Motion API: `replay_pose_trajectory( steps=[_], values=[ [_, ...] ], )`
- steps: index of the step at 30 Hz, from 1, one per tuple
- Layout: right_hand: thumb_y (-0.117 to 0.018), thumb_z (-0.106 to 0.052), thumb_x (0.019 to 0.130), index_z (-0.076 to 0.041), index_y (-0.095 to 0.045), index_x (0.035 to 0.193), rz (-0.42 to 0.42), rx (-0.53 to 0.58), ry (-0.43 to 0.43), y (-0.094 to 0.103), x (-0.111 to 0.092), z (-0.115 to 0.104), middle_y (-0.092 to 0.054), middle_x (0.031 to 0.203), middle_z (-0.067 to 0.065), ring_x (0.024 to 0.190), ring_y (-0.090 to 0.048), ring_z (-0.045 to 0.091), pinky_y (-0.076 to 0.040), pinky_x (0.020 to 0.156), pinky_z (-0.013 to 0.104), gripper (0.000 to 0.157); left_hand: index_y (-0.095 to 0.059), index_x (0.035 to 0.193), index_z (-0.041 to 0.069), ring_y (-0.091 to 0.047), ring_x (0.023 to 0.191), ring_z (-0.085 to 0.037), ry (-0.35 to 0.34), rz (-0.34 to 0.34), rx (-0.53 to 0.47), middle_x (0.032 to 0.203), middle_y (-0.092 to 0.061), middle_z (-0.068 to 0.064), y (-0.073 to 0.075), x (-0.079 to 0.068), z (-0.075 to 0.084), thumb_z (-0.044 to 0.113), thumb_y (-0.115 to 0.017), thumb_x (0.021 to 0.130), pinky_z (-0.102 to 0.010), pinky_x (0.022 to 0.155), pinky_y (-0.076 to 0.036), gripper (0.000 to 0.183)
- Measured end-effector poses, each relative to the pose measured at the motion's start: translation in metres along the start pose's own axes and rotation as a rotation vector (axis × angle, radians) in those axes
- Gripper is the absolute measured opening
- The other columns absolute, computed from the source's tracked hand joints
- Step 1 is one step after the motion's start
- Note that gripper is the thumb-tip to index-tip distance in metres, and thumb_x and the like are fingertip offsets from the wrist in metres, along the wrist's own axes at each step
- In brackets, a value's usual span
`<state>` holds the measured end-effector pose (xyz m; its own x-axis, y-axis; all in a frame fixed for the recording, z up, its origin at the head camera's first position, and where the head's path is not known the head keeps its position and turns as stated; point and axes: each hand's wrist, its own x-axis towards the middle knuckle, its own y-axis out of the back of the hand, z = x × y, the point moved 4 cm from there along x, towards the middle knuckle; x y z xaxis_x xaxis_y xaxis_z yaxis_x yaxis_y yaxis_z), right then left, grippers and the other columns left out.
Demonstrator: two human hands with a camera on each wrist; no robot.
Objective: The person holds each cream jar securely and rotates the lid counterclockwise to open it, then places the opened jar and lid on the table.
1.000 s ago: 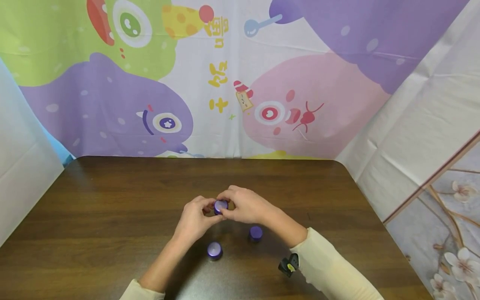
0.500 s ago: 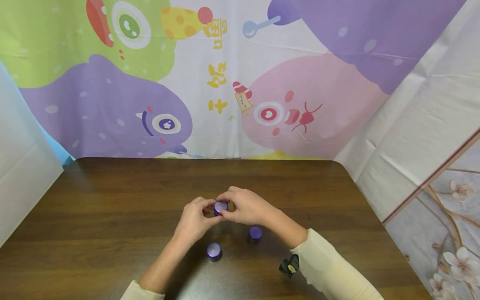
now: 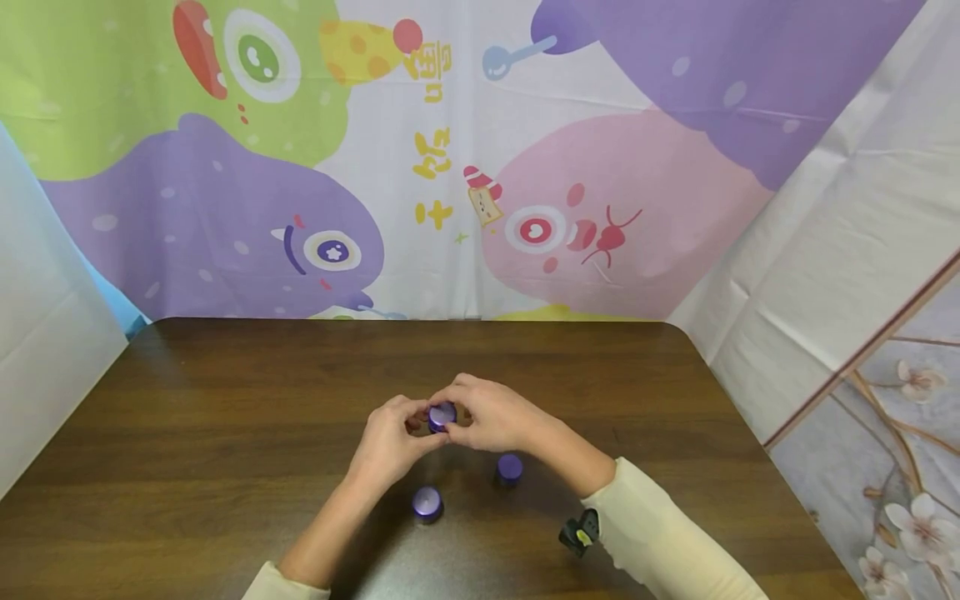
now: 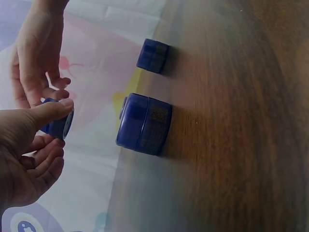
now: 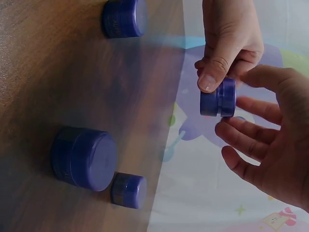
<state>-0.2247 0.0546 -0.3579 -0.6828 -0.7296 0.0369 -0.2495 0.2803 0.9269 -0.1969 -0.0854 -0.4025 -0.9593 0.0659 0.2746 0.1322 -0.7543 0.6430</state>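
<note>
Over the middle of the table, both hands hold a small purple cosmetic jar (image 3: 442,415). My left hand (image 3: 384,442) grips its body, thumb pressed on the side, as the right wrist view shows. The fingers of my right hand (image 3: 491,412) curl round the lid (image 5: 228,97), and a narrow groove shows between lid and body. Nearer me on the table stand a jar with a shiny top (image 3: 427,504) and a darker purple jar (image 3: 510,469). In the right wrist view a large jar (image 5: 84,157) has a small jar (image 5: 128,191) beside it.
The brown wooden table (image 3: 225,400) runs back to a hanging cloth (image 3: 420,275) printed with cartoon figures. A black device (image 3: 579,533) sits by the right sleeve (image 3: 652,525). A flower-patterned panel (image 3: 900,433) stands at the right.
The hands and the jar stay almost in place, with only slight shifts of the right fingers on the lid. The whole head view has drifted a little.
</note>
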Motion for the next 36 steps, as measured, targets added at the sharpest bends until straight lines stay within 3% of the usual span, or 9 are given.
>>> replay_pose_trajectory(
  steps=[8,12,19,23,29,36],
  values=[
    [-0.061,-0.04,0.089,-0.008,-0.065,0.11,0.102,0.029,-0.08,0.0033,-0.0004,0.001,-0.063,0.095,0.003,0.076,-0.057,0.01,-0.047,0.067,0.02,0.038,-0.071,0.095,0.008,-0.058,0.077,-0.016,0.005,-0.005,-0.002,0.086,-0.063,-0.003,0.0009,0.0,0.0003,0.025,-0.084,0.067,-0.026,0.069,-0.049,0.035],
    [-0.062,-0.033,0.09,-0.009,-0.066,0.108,0.064,0.03,-0.041,0.0017,0.0,-0.0001,-0.061,0.091,0.0,0.076,-0.057,0.01,-0.046,0.065,0.017,0.03,-0.071,0.098,0.007,-0.06,0.078,-0.015,0.015,-0.011,-0.017,0.087,-0.063,-0.001,0.0003,-0.0004,0.0009,0.024,-0.083,0.068,-0.028,0.071,-0.052,0.037],
    [-0.06,-0.037,0.09,-0.007,-0.064,0.113,0.081,0.046,-0.046,0.0025,-0.0001,0.0013,-0.062,0.094,0.001,0.079,-0.061,0.013,-0.048,0.067,0.018,0.038,-0.071,0.094,0.01,-0.059,0.077,-0.014,0.001,0.002,-0.003,0.085,-0.063,0.0,0.001,0.0001,0.0001,0.025,-0.084,0.067,-0.028,0.07,-0.051,0.033],
    [-0.062,-0.031,0.09,-0.009,-0.066,0.109,0.052,0.042,-0.025,0.0008,0.0005,0.0013,-0.06,0.091,-0.001,0.077,-0.058,0.011,-0.046,0.065,0.017,0.03,-0.071,0.097,0.008,-0.059,0.078,-0.015,0.006,-0.003,-0.005,0.085,-0.063,-0.001,0.0006,-0.0007,-0.0001,0.024,-0.084,0.068,-0.029,0.071,-0.052,0.035],
    [-0.062,-0.027,0.09,-0.006,-0.061,0.121,0.019,0.025,-0.006,0.0006,-0.0001,0.0002,-0.061,0.098,0.003,0.081,-0.06,0.013,-0.047,0.068,0.018,0.037,-0.071,0.096,0.007,-0.059,0.076,-0.014,-0.003,0.003,0.006,0.084,-0.063,-0.001,0.0006,-0.0018,-0.0004,0.023,-0.084,0.068,-0.027,0.069,-0.052,0.035],
    [-0.064,-0.028,0.088,-0.008,-0.064,0.113,0.024,0.015,-0.018,0.0012,0.0002,-0.0005,-0.062,0.095,0.001,0.079,-0.058,0.009,-0.047,0.067,0.017,0.031,-0.072,0.094,0.009,-0.059,0.076,-0.014,-0.018,0.011,0.002,0.084,-0.063,-0.001,0.0012,-0.002,-0.0003,0.023,-0.084,0.067,-0.027,0.069,-0.051,0.032]
  ],
)
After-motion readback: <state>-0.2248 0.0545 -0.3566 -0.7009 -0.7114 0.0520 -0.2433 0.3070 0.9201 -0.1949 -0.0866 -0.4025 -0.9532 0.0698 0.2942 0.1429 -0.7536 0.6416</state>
